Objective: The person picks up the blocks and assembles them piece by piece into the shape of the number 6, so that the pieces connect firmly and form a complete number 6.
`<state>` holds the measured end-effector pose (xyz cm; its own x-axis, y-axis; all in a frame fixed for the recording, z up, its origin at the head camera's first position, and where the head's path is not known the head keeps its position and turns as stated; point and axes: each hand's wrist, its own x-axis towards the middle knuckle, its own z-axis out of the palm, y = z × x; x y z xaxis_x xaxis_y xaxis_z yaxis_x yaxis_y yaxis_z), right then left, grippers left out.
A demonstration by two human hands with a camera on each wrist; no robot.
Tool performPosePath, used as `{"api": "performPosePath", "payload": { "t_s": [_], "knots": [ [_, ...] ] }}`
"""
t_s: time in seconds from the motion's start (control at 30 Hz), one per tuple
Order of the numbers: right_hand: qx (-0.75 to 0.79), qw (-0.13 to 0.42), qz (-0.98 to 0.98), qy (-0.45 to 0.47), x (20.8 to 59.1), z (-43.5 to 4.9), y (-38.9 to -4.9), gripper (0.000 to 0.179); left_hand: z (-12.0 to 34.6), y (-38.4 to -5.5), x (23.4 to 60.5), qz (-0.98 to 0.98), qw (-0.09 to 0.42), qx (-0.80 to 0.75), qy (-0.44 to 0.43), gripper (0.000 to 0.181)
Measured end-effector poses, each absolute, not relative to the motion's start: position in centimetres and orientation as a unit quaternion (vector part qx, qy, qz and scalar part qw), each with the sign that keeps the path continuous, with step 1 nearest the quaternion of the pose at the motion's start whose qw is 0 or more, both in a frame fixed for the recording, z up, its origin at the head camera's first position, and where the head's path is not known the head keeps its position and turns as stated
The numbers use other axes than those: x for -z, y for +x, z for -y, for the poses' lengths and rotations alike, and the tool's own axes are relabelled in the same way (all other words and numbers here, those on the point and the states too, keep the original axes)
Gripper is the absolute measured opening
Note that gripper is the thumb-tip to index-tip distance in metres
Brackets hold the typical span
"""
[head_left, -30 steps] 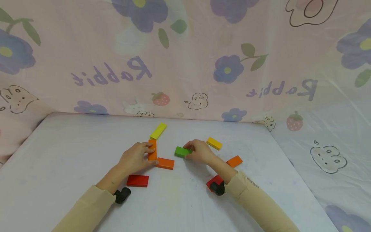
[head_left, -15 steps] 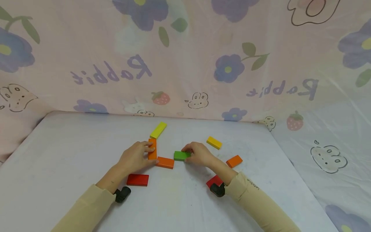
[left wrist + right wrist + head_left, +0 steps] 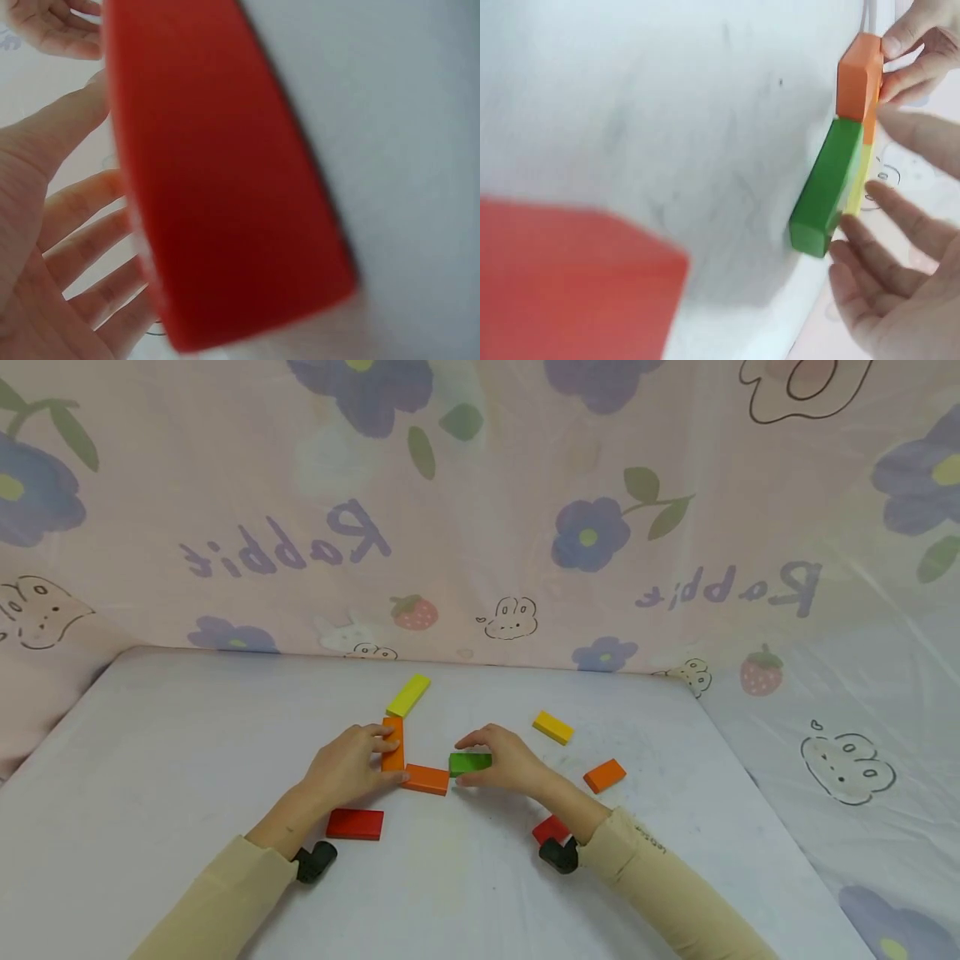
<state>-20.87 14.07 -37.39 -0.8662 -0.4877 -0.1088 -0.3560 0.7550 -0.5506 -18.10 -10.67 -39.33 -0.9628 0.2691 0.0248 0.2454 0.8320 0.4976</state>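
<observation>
In the head view my left hand (image 3: 350,765) lies at an upright-running orange block (image 3: 393,744), its fingertips over the block and its thumb at the near end, holding it in place. A second orange block (image 3: 426,779) extends rightward from that end, beside the thumb. My right hand (image 3: 497,762) has thumb and fingers spread around a green block (image 3: 469,765). The right wrist view shows these fingers apart from the green block (image 3: 828,186), whose end meets the orange block (image 3: 858,79). A yellow block (image 3: 408,696) adjoins the far end of the held orange one.
A red block (image 3: 356,824) lies near my left wrist and fills much of the left wrist view. Another red block (image 3: 551,830) is partly hidden by my right wrist camera. Farther right lie a yellow block (image 3: 553,727) and an orange block (image 3: 604,776). A printed curtain (image 3: 465,527) borders the table behind.
My right hand has slid the green block slightly nearer and left, up to the orange block's end, then spread its fingers off it. The left hand has stayed in place.
</observation>
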Motion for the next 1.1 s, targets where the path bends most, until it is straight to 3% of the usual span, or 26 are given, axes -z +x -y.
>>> {"api": "performPosePath", "payload": {
  "t_s": [0.3, 0.6, 1.1],
  "knots": [
    [0.249, 0.130, -0.913, -0.294, 37.9, -12.4, -20.7, 0.042, 10.7, -18.1, 39.3, -0.957, 0.030, -0.257, 0.131, 0.056],
    [0.239, 0.136, -0.909, -0.312, 38.3, -12.0, -20.9, 0.032, 10.8, -18.3, 39.5, -0.957, 0.023, -0.256, 0.138, 0.056],
    [0.239, 0.146, -0.908, -0.311, 38.4, -12.1, -21.6, 0.034, 10.7, -18.3, 39.5, -0.957, 0.026, -0.257, 0.134, 0.058]
  ]
}}
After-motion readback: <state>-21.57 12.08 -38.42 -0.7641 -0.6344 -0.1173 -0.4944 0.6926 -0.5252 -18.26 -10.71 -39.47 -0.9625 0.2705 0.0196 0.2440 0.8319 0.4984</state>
